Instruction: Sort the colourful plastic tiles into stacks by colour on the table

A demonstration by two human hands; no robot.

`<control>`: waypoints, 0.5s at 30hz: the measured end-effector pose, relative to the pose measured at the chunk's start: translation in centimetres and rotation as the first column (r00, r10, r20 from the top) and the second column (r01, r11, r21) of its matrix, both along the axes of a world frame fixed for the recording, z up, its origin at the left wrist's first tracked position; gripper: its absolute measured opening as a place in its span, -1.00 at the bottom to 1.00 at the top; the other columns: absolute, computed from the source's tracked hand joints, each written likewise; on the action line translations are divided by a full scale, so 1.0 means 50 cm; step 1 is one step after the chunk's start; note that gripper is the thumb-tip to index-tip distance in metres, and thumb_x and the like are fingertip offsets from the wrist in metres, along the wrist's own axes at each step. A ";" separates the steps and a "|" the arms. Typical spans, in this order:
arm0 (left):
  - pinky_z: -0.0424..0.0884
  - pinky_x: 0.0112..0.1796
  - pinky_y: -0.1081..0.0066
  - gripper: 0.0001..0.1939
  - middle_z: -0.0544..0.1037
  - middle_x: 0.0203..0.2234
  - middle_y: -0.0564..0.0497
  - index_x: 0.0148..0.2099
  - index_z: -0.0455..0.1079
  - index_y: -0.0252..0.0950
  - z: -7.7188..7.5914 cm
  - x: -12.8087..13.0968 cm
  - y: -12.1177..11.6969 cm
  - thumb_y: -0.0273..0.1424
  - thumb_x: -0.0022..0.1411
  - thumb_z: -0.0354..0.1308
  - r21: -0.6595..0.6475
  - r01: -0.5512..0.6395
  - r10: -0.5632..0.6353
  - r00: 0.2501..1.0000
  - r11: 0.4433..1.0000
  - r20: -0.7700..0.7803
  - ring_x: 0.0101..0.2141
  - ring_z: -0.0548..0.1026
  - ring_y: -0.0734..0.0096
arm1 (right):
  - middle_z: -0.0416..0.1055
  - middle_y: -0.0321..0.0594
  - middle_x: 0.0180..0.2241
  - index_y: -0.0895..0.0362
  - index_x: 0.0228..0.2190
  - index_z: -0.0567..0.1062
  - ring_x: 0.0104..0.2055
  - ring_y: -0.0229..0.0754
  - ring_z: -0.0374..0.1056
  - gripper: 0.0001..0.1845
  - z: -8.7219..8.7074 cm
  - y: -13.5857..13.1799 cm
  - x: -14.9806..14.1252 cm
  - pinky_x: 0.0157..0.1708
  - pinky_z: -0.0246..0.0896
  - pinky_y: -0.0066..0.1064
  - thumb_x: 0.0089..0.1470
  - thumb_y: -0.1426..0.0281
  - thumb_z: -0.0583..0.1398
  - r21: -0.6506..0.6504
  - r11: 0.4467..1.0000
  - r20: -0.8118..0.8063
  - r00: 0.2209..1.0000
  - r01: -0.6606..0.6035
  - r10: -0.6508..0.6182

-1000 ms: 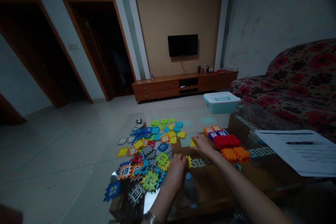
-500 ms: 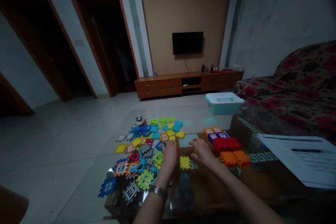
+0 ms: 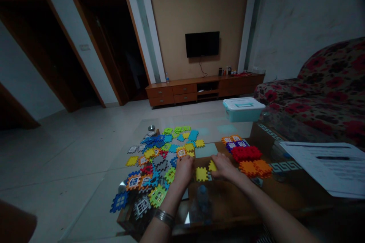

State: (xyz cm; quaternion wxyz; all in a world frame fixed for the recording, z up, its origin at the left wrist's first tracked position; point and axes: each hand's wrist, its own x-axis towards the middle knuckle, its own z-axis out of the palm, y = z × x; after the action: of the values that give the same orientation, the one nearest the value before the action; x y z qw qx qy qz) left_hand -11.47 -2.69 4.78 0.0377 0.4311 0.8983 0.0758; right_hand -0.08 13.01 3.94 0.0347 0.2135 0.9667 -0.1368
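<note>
Over the right edge of a pile of colourful interlocking plastic tiles, my left hand (image 3: 184, 169) has its fingers curled in. An orange window tile (image 3: 181, 152) and a yellow tile (image 3: 189, 147) lie just beyond it. What its fingertips hold, if anything, is hidden. My right hand (image 3: 224, 166) is closed on the left edge of its reach around a yellow interlocking tile (image 3: 211, 166), partly covered by the thumb and fingers. Between the hands a second yellow tile (image 3: 202, 174) lies flat on the glass table (image 3: 225, 201).
Sorted groups sit right of my hands: orange window tiles (image 3: 231, 139), purple window tiles (image 3: 237, 145), red tiles (image 3: 246, 153) and orange tiles (image 3: 255, 168). A lidded teal box (image 3: 243, 114) stands at the back. Papers (image 3: 327, 167) with a dark pen (image 3: 333, 158) lie at right.
The fingers of both hands have curled in from a more spread pose. More of the yellow tile at my right hand shows. The view has shifted slightly.
</note>
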 end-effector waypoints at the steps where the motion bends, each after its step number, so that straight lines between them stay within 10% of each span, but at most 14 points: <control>1: 0.24 0.02 0.26 -0.67 0.51 -0.06 -0.11 -0.04 0.44 -0.27 0.000 0.002 -0.001 -0.57 0.25 -0.06 0.001 -0.020 0.020 1.000 1.000 -0.009 0.03 0.42 0.23 | 0.39 0.10 -0.07 0.26 -0.06 0.47 0.03 0.12 0.28 -0.50 -0.001 0.000 -0.001 -0.02 0.17 -0.19 -0.09 0.37 0.29 -0.018 0.999 -0.028 0.999 -0.027 0.027; 8: 0.23 0.00 0.19 -0.70 0.42 0.03 -0.15 0.01 0.41 -0.23 -0.007 -0.006 0.011 -0.48 0.33 -0.07 -0.021 -0.157 0.154 0.983 0.987 -0.096 0.11 0.33 0.12 | 0.34 -0.03 -0.01 0.13 0.01 0.43 0.07 0.05 0.21 -0.48 -0.022 -0.050 -0.016 0.05 0.14 -0.19 -0.05 0.40 0.29 -0.098 0.935 -0.227 0.922 -0.341 0.313; 15: 0.25 -0.02 0.15 -0.76 0.47 0.00 -0.17 -0.01 0.41 -0.25 -0.020 -0.029 0.014 -0.40 0.33 0.01 -0.003 -0.203 0.201 0.968 0.979 -0.150 0.07 0.37 0.09 | 0.42 -0.01 -0.04 0.14 -0.07 0.48 0.04 0.09 0.29 -0.54 -0.021 -0.030 -0.033 0.02 0.16 -0.20 -0.07 0.36 0.34 -0.041 0.961 -0.115 0.957 -0.272 0.266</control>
State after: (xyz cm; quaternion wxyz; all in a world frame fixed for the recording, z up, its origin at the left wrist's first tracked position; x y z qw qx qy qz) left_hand -12.93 -2.01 3.77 -0.0335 0.3415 0.9385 0.0386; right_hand -1.71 11.52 2.88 0.0065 0.0713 0.9829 -0.1696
